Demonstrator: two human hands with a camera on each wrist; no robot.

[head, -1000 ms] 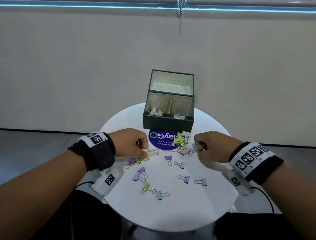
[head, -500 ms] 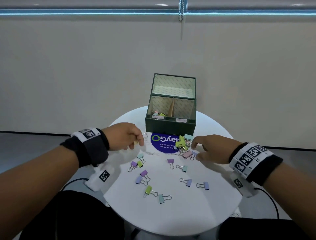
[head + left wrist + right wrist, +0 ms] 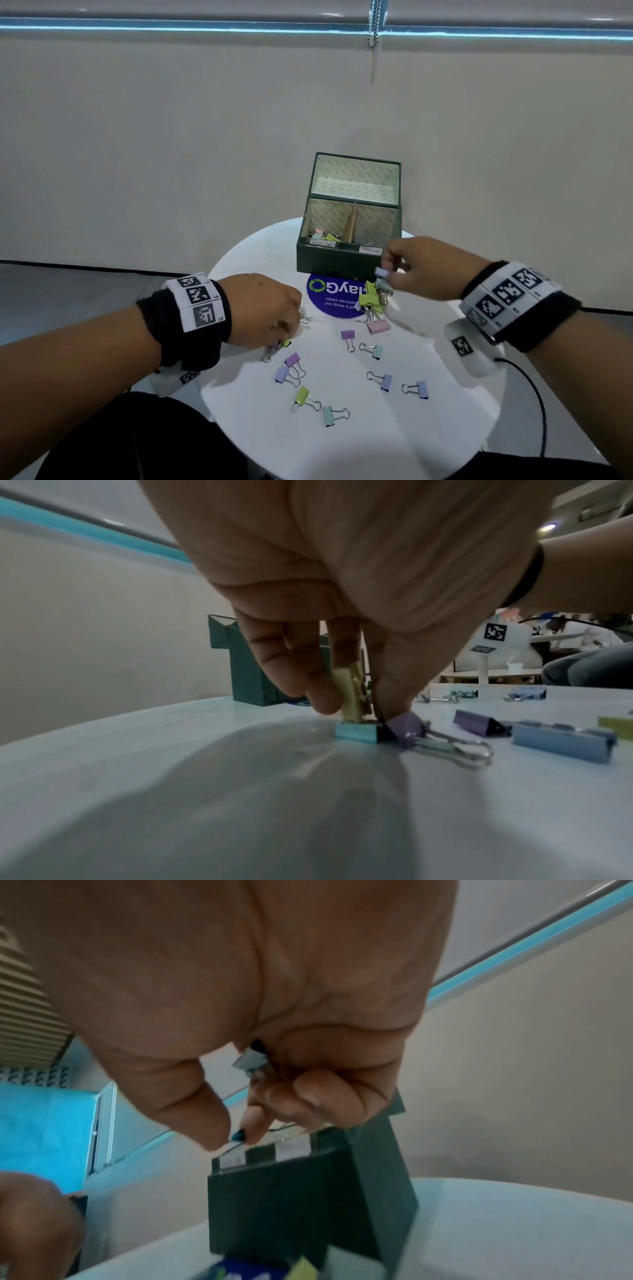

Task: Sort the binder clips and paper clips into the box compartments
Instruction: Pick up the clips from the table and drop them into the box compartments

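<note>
**clipfan:** right hand [image 3: 421,270] has lifted off the table since a second ago and now hangs at the green box's [image 3: 346,263] front right corner, fingers curled round a lilac binder clip [image 3: 381,272] plus a thin wire bit.

**deskrat:** and the left hand [image 3: 265,310]? It has come down left of the box, pinching a yellow binder clip [image 3: 349,693] over a teal one [image 3: 356,731].

**clipfan:** my worry: two items in one fist could both drop into one compartment.
</note>
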